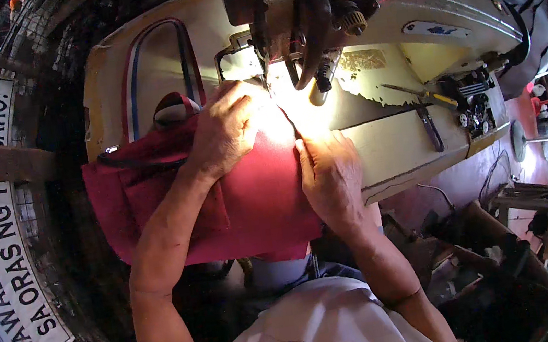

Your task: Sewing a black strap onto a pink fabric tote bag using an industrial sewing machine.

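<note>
White shirt (336,329), hands (227,129) (334,177) on pocketed red bag (260,200)

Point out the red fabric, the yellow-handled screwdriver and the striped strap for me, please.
Red fabric (263,193): head view, on its broad flat panel.
Yellow-handled screwdriver (441,100): head view, on its handle.
Striped strap (131,79): head view, on the left side of its loop.

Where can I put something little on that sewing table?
Between the right hand and the dark tool, the pale tabletop is bare. It's crowded by the sewing machine, with red cloth and the left hand, and around the yellow-handled tool.
</note>
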A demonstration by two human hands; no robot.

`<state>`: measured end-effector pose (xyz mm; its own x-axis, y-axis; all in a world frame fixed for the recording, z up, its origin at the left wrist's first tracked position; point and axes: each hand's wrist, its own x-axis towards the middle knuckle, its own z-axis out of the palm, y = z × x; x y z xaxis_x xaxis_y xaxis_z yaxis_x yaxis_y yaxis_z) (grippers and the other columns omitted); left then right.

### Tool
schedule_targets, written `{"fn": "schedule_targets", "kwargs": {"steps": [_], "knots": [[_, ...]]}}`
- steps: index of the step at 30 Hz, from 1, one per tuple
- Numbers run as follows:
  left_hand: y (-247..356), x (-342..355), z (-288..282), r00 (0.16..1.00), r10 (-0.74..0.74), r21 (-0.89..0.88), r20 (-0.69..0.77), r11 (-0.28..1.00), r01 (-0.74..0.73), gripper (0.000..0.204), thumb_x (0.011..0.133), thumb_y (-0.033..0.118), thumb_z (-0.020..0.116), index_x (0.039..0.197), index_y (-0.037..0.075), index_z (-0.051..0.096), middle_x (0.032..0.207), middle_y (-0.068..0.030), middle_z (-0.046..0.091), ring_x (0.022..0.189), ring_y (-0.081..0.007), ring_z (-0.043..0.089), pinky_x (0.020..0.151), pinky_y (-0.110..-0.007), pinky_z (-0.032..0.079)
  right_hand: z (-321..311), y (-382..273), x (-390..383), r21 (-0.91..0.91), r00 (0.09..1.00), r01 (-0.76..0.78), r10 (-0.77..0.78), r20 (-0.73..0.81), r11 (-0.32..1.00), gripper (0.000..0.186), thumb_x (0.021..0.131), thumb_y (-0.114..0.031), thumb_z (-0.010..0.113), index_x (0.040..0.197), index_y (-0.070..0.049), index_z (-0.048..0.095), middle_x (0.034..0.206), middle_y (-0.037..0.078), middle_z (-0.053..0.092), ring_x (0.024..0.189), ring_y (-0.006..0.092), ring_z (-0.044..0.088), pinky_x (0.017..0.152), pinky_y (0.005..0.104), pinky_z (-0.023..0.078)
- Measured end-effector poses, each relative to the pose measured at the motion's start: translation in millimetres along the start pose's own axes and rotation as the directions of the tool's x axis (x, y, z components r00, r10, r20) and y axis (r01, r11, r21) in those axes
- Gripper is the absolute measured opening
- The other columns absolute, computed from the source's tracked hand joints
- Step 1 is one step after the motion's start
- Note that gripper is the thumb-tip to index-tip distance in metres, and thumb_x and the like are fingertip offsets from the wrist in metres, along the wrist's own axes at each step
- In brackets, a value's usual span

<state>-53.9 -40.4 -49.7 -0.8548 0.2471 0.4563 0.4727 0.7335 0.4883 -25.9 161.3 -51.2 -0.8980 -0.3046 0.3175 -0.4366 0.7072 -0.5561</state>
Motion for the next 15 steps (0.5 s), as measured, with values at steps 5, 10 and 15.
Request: {"fn": "schedule_targets", "kwargs": {"steps": [5, 10, 15], "knots": [[6.2, 0.5, -6.6, 0.998, 0.055, 0.071, 0.015, 0.996, -0.056, 0.021, 0.077, 0.001, 0.067, 0.098, 0.002, 0.066, 0.103, -0.0120, 0.065, 0.106, -0.0326, 0.061, 0.092, -0.042, 0.053, -0.5, 5.9, -1.5, 0.095, 0.989, 0.132, -0.138, 0.061, 0.987, 0.011, 0.088, -0.009, 0.065, 0.098, -0.004, 0.065, 0.088, 0.016, 0.064, 0.086, 0.0370, 0.061, 0.079, 0.0468, 0.047], [14.5, -7.3, -9.4, 0.988, 0.085, 0.101, 0.128, 0.990, -0.098, 0.018, 0.078, 0.004, 0.072, 0.095, 0.002, 0.068, 0.106, -0.0114, 0.064, 0.105, -0.0306, 0.061, 0.093, -0.040, 0.052, -4.7, 11.5, 1.9, 0.051, 0.973, 0.172, -0.178, 0.148, 0.984, 0.012, 0.088, -0.008, 0.063, 0.098, -0.004, 0.064, 0.090, 0.017, 0.064, 0.086, 0.0378, 0.061, 0.077, 0.0474, 0.048], [14.9, -6.1, -6.2, 0.985, 0.138, 0.157, 0.102, 0.976, -0.153, 0.025, 0.078, 0.009, 0.069, 0.101, 0.001, 0.067, 0.108, -0.0113, 0.061, 0.104, -0.0308, 0.059, 0.096, -0.042, 0.051, -7.3, 9.5, 8.2, 0.028, 0.959, 0.214, -0.215, 0.186, 0.976, 0.013, 0.089, -0.008, 0.060, 0.101, -0.004, 0.064, 0.090, 0.017, 0.065, 0.086, 0.0385, 0.062, 0.075, 0.0474, 0.049]]}}
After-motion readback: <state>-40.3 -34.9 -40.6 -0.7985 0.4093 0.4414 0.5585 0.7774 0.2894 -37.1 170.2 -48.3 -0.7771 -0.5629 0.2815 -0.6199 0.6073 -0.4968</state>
